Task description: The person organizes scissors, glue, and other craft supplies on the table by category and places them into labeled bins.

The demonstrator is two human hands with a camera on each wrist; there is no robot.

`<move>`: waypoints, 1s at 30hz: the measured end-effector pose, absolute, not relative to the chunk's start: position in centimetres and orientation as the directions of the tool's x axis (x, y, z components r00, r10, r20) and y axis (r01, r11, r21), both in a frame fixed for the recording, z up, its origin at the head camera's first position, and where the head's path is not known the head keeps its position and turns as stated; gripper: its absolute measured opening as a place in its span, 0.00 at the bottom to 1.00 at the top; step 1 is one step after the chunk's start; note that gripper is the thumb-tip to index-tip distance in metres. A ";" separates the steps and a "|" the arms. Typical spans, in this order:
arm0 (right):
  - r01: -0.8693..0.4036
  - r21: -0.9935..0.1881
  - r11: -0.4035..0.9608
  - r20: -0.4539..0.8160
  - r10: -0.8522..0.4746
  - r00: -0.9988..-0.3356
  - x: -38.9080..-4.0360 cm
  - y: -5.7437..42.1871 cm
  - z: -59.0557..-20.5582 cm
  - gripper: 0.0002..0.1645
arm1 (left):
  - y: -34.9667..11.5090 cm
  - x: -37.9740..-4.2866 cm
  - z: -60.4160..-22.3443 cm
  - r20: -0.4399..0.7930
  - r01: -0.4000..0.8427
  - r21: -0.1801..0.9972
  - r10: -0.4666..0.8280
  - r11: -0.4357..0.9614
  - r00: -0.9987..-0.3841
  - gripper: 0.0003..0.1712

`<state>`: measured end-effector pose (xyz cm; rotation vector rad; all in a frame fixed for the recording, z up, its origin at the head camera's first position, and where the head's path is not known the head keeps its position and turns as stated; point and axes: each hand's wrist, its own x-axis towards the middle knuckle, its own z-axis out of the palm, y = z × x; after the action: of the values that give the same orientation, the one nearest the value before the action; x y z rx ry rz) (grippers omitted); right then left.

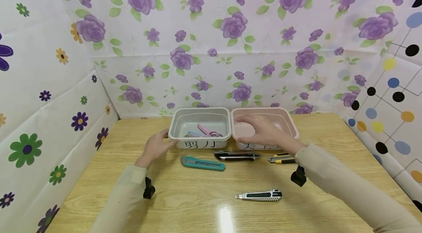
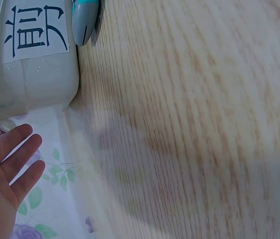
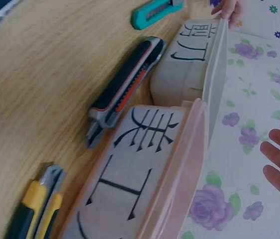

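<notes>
My left hand [image 1: 156, 147] holds the left front corner of a white plastic bin [image 1: 202, 140], thumb at the front rim and the other fingers along its left side. Inside lie pink-handled craft scissors [image 1: 209, 131] and a blue piece, partly hidden by the front wall. My right hand [image 1: 260, 130] is over the pink bin [image 1: 290, 123], fingers spread and slightly bent, nothing between them. In front of the bins lie a teal utility knife [image 1: 202, 163], a black utility knife [image 1: 236, 156] and yellow-and-black utility knives [image 1: 282, 158], partly behind the right sleeve.
A silver-and-black utility knife [image 1: 259, 195] lies nearer on the wooden table [image 1: 184, 200]. Both bins bear dark Chinese characters on their fronts and stand side by side before a flowered backdrop [image 1: 211, 75]. Patterned side sheets [image 1: 43, 115] border the table.
</notes>
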<state>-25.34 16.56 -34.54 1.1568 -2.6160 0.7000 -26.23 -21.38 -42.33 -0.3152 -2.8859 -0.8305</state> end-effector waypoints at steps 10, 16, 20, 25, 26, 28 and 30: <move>-0.698 -0.338 0.631 0.329 -0.615 -0.716 -22.8 18.5 -36.1 0.36 | -21.4 -26.2 -42.6 0.181 0.235 0.525 0.163 0.818 -0.970 0.40; -0.715 -0.353 0.603 0.319 -0.641 -0.698 -21.5 19.6 -37.9 0.38 | -21.5 -26.3 -42.6 0.192 0.249 0.524 0.171 0.815 -0.966 0.40; -0.722 -0.386 0.574 0.311 -0.656 -0.688 -20.6 20.2 -38.9 0.37 | -21.5 -26.3 -42.6 0.195 0.245 0.524 0.165 0.815 -0.967 0.40; -0.726 -0.397 0.562 0.316 -0.658 -0.683 -19.4 21.1 -40.4 0.37 | -21.5 -26.2 -42.5 0.198 0.248 0.529 0.166 0.811 -0.966 0.40; -0.722 -0.401 0.564 0.314 -0.656 -0.687 -19.2 21.3 -40.7 0.37 | -21.5 -26.2 -42.5 0.197 0.249 0.533 0.168 0.809 -0.966 0.40; -0.710 -0.413 0.570 0.306 -0.648 -0.698 -18.6 21.8 -41.3 0.37 | -21.4 -26.2 -42.5 0.198 0.252 0.538 0.170 0.805 -0.965 0.39; -0.699 -0.424 0.576 0.300 -0.639 -0.708 -18.2 22.4 -41.8 0.38 | -21.4 -26.2 -42.5 0.200 0.252 0.543 0.169 0.801 -0.965 0.39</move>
<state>-18.20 22.37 -41.84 1.1457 -2.6861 0.7993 -26.21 -21.41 -42.47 -0.3345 -2.8454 -0.8875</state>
